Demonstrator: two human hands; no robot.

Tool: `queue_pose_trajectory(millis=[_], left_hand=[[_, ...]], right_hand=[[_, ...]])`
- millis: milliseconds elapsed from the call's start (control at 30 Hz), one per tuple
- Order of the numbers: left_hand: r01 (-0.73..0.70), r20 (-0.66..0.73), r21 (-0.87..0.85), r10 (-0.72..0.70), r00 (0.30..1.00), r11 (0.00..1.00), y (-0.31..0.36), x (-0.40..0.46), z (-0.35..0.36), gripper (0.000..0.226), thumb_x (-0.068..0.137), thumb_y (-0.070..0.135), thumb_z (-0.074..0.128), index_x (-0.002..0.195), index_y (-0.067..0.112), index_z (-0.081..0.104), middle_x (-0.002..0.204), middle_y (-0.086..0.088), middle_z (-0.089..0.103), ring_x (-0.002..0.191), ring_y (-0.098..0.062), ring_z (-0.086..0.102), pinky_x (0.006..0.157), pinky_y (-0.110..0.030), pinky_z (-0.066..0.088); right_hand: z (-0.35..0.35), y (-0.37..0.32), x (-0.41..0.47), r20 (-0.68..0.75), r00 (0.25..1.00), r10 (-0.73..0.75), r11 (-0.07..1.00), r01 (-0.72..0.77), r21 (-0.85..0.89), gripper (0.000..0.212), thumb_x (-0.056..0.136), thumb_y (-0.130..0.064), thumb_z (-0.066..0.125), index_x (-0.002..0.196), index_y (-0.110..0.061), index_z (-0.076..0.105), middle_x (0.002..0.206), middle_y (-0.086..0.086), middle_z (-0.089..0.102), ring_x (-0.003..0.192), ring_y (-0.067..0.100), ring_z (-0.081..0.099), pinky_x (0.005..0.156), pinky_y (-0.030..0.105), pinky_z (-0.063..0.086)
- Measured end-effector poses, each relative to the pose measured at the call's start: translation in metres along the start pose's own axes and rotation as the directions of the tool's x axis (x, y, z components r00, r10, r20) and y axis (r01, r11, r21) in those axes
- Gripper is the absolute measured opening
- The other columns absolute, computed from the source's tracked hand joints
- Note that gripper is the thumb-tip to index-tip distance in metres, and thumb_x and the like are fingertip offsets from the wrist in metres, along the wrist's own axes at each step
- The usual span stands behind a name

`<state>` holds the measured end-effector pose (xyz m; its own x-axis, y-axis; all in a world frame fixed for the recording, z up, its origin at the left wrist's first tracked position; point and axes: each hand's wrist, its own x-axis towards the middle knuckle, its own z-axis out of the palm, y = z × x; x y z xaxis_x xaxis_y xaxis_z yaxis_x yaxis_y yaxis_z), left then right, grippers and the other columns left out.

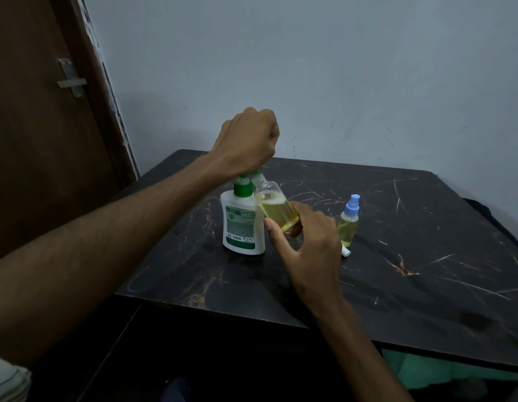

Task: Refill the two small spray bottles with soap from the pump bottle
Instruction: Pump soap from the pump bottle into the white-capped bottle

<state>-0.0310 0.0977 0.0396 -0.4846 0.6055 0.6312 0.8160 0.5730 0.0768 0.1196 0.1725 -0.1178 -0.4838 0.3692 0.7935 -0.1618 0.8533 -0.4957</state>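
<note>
The left hand (247,140), at the end of the forearm nearest the camera, was curled into a fist over the green pump head of the pump bottle (242,224), which stood upright on the dark marble table (426,271). The right hand (307,242) pinched an open spray bottle (276,213) of yellow liquid, tilted with its neck under the pump. Just right of it stood the second spray bottle (349,224), blue-capped, with a small white piece (346,251) at its base.

Bare forearms, pale sleeve (5,378) at left elbow
</note>
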Motion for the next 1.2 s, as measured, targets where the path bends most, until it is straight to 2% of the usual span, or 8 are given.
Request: queue_pose_trajectory(millis=[333, 633, 767, 933, 1100, 1200], left_hand=[[-0.009, -0.001, -0.006, 0.009, 1.000, 1.000, -0.0009, -0.0006, 0.0006, 0.037, 0.071, -0.008, 0.047, 0.052, 0.024, 0.042, 0.052, 0.011, 0.040, 0.051, -0.012, 0.042, 0.065, -0.044, 0.057], [0.000, 0.015, 0.000, 0.000, 1.000, 1.000, 0.0018, -0.0045, 0.0024, 0.034, 0.067, -0.008, 0.044, 0.051, 0.022, 0.043, 0.052, 0.011, 0.040, 0.052, -0.011, 0.041, 0.062, -0.038, 0.050], [-0.008, 0.013, -0.001, 0.008, 1.000, 1.000, 0.0028, -0.0010, -0.0023, 0.036, 0.069, -0.008, 0.045, 0.051, 0.023, 0.040, 0.052, 0.011, 0.038, 0.051, -0.010, 0.038, 0.063, -0.035, 0.040], [-0.008, 0.014, -0.014, 0.008, 1.000, 1.000, 0.0018, -0.0052, 0.0025, 0.038, 0.071, -0.010, 0.046, 0.052, 0.023, 0.043, 0.052, 0.011, 0.041, 0.051, -0.010, 0.042, 0.065, -0.038, 0.051], [-0.015, 0.010, -0.021, 0.015, 1.000, 1.000, 0.0016, -0.0030, -0.0008, 0.038, 0.071, -0.009, 0.046, 0.052, 0.024, 0.041, 0.052, 0.010, 0.040, 0.052, -0.010, 0.041, 0.063, -0.037, 0.049], [-0.011, 0.013, -0.006, 0.011, 1.000, 1.000, 0.0004, -0.0003, -0.0001, 0.038, 0.070, -0.009, 0.046, 0.051, 0.023, 0.041, 0.052, 0.010, 0.040, 0.050, -0.010, 0.039, 0.060, -0.032, 0.042]], right_hand=[[-0.0003, -0.0001, 0.0000, 0.013, 1.000, 0.004, 1.000, -0.004, -0.003, 0.045, 0.097, -0.054, 0.062, 0.121, -0.016, 0.068, 0.088, -0.009, 0.061, 0.080, 0.009, 0.049, 0.078, 0.022, 0.032], [0.0008, 0.0024, -0.0002, 0.029, 0.999, 0.018, 1.000, -0.018, -0.022, 0.047, 0.097, -0.055, 0.062, 0.123, -0.017, 0.068, 0.090, -0.007, 0.063, 0.082, 0.014, 0.054, 0.080, 0.022, 0.032], [0.0006, 0.0031, -0.0009, 0.038, 0.999, 0.028, 0.999, -0.028, -0.020, 0.048, 0.098, -0.057, 0.060, 0.123, -0.018, 0.067, 0.090, -0.007, 0.062, 0.083, 0.016, 0.054, 0.079, 0.022, 0.032], [0.0014, 0.0024, -0.0004, 0.043, 0.999, 0.033, 0.999, -0.032, -0.024, 0.049, 0.098, -0.058, 0.059, 0.124, -0.017, 0.068, 0.090, -0.007, 0.062, 0.084, 0.015, 0.054, 0.079, 0.022, 0.032], [0.0004, 0.0020, -0.0009, 0.033, 0.999, 0.031, 0.999, -0.030, -0.016, 0.046, 0.098, -0.057, 0.060, 0.122, -0.019, 0.067, 0.089, -0.007, 0.062, 0.083, 0.016, 0.054, 0.078, 0.022, 0.032], [0.0003, 0.0023, -0.0004, 0.027, 0.999, 0.026, 1.000, -0.026, -0.015, 0.044, 0.098, -0.055, 0.061, 0.121, -0.018, 0.068, 0.088, -0.008, 0.061, 0.082, 0.014, 0.053, 0.079, 0.023, 0.032]])
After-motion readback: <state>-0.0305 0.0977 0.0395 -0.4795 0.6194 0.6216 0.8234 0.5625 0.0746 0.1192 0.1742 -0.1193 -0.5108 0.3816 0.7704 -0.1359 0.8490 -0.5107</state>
